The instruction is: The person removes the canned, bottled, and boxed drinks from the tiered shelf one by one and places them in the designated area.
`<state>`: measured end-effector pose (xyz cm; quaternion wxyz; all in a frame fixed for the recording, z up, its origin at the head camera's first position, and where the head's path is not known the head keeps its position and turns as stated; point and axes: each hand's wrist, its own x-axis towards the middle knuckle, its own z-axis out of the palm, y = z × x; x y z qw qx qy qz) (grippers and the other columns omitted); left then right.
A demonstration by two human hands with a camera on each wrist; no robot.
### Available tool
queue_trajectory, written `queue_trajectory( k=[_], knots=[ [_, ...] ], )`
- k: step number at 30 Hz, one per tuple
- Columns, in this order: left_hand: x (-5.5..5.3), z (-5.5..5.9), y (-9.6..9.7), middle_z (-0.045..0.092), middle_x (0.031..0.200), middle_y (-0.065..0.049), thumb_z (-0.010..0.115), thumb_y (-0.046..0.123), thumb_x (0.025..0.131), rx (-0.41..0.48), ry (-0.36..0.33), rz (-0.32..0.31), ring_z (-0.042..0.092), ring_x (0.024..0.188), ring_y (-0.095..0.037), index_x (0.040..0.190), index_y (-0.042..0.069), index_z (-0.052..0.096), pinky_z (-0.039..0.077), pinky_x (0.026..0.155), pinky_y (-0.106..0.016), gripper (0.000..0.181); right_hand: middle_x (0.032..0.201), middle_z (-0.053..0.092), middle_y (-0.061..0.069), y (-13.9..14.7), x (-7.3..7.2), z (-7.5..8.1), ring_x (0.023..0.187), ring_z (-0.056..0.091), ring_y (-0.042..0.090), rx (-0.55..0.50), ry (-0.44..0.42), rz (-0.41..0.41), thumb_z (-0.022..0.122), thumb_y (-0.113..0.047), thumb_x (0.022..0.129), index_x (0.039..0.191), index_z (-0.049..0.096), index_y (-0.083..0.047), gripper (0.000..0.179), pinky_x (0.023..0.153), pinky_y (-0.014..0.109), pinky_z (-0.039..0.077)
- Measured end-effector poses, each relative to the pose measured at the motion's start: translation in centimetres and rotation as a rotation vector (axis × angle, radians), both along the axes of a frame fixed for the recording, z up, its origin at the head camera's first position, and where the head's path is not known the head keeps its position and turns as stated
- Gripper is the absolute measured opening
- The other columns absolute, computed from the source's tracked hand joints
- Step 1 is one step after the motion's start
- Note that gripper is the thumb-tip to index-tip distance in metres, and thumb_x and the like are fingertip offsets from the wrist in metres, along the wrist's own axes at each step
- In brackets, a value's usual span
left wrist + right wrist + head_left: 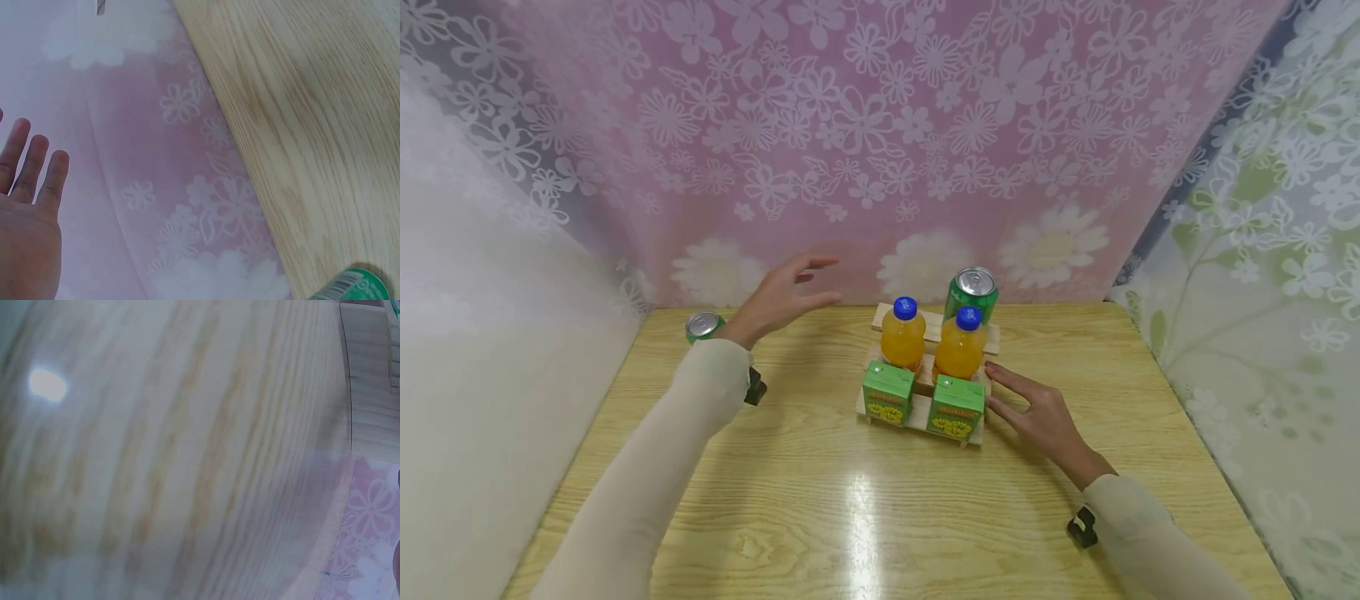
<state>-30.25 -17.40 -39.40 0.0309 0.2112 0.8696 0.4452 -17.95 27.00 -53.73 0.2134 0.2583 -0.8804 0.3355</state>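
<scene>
Wooden rack (919,417), three stepped tiers, stands on the table (775,500) right of the middle in the head view. Front tier: two green juice boxes, the left one (888,393) and the right one (957,407), upright with a gap between them. Middle tier: two orange drink bottles with blue caps, left (902,335) and right (959,348), both upright. Back tier: a green can (973,292) upright toward the right end, partly hidden by the right bottle. Right hand (1037,414): fingers extended, thumb apart from them, fingertips at the rack's right side and apparently touching it; the right wrist view catches only a strip of the rack, so firmness of contact cannot be told. Left hand (786,296): raised left of the rack, well apart from it, thumb and fingers spread, holding nothing. A second green can (703,324) stands on the table just beyond the left wrist, partly covered by the sleeve (711,387). Behind the table hangs a pink flowered cloth (865,125).
</scene>
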Motion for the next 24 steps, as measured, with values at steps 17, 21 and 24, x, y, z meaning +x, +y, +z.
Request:
queue_trajectory(
  k=[17,21,24],
  knots=[
    [-0.8,0.9,3.7,0.054,0.164,-0.003,0.081,0.048,0.098,-0.035,0.004,-0.092,0.047,0.154,-0.04,0.16,0.021,0.055,0.042,0.127,-0.057,0.072,0.142,0.073,0.014,0.1,-0.1,-0.1,0.119,0.075,0.038,0.009,0.006,0.0,0.09,0.0,0.085,0.138,0.073,0.0,0.056,0.107,0.001,0.038],
    [-0.9,1.4,4.6,0.056,0.163,-0.005,0.082,0.046,0.098,-0.023,0.007,-0.112,0.049,0.152,-0.038,0.158,0.023,0.056,0.043,0.127,-0.056,0.069,0.142,0.073,0.013,0.1,-0.1,-0.1,0.119,0.076,0.038,0.014,0.006,-0.002,0.09,0.0,0.085,0.139,0.073,0.0,0.056,0.107,0.002,0.038],
    [-1.0,1.6,5.2,0.057,0.161,-0.005,0.082,0.047,0.098,-0.006,0.009,-0.135,0.05,0.151,-0.036,0.157,0.024,0.057,0.042,0.127,-0.055,0.068,0.142,0.073,0.013,0.2,-0.1,-0.1,0.118,0.076,0.038,0.009,0.007,0.001,0.09,0.0,0.085,0.139,0.073,0.0,0.057,0.107,0.002,0.038]
  ],
)
